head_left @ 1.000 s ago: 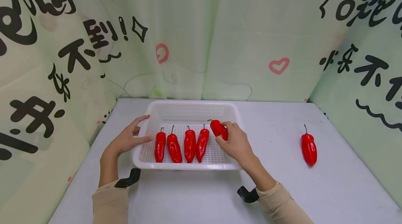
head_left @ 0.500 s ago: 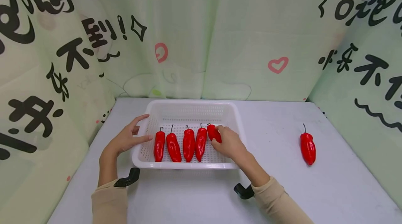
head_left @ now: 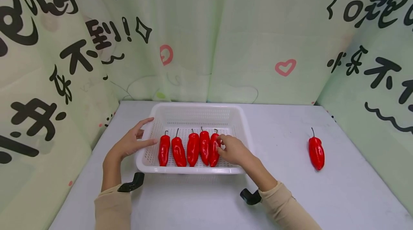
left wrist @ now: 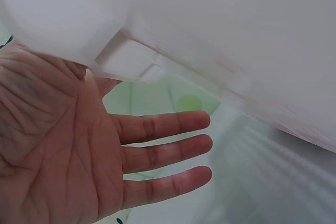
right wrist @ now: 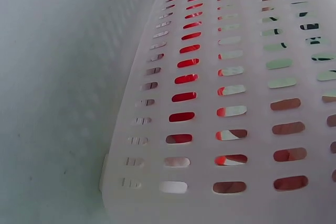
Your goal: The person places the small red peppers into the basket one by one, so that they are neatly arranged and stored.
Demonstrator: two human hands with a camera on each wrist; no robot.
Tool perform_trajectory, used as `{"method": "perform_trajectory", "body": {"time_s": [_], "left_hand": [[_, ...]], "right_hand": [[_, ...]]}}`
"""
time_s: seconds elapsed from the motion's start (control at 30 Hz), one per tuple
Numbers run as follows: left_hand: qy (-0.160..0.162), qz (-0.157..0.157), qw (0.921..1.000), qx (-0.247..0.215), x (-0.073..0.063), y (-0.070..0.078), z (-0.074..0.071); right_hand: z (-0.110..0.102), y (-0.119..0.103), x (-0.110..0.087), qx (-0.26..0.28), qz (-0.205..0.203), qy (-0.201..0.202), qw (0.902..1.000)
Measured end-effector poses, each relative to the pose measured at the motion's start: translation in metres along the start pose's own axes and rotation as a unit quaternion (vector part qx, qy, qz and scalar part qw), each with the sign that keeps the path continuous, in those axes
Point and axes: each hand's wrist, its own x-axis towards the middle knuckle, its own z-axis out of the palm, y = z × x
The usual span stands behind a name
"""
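Note:
Several glossy red chili peppers [head_left: 179, 152] lie side by side, stems toward the back, in a white slotted plastic basket [head_left: 193, 170]. My right hand [head_left: 237, 150] reaches over the basket's right side, its thumb and forefinger tips at the right edge of the rightmost pepper [head_left: 213, 151]. Thumb and forefinger of my left hand [head_left: 129, 143] spread across the basket's left rim. In the left wrist view, the other fingers of the left hand [left wrist: 58, 140] extend straight outside the basket wall. The right wrist view shows the slotted wall [right wrist: 205, 124], with red and skin glimpsed through it.
One more red chili pepper [head_left: 316, 153] lies on the white table [head_left: 277, 137], well right of the basket. Pale green printed curtains [head_left: 190, 36] stand along the table's back and sides. Black wrist mounts [head_left: 251, 197] stick out near both sleeves.
My right hand has moved left and set the rightmost pepper down lengthwise beside the others. The neighbouring pepper has shifted slightly left. The left hand stays put.

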Motion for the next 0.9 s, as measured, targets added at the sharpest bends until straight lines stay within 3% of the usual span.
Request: {"method": "perform_trajectory", "body": {"time_s": [0.23, 0.67, 0.8, 0.9], "left_hand": [[0.0, -0.001, 1.0, -0.006, 0.0, -0.001, 0.001], [0.001, -0.002, 1.0, -0.007, 0.0, 0.001, 0.001], [0.0, -0.004, 1.0, -0.008, 0.0, 0.0, 0.0], [0.0, -0.005, 1.0, -0.004, 0.0, 0.001, 0.0]], "right_hand": [[-0.001, -0.001, -0.002, 0.018, 0.019, 0.035, 0.999], [-0.014, -0.003, -0.011, 0.054, -0.015, 0.117, 0.9916], [-0.015, -0.001, -0.018, 0.065, -0.036, 0.154, 0.9853], [-0.015, 0.003, -0.023, 0.076, -0.06, 0.199, 0.9753]]}}
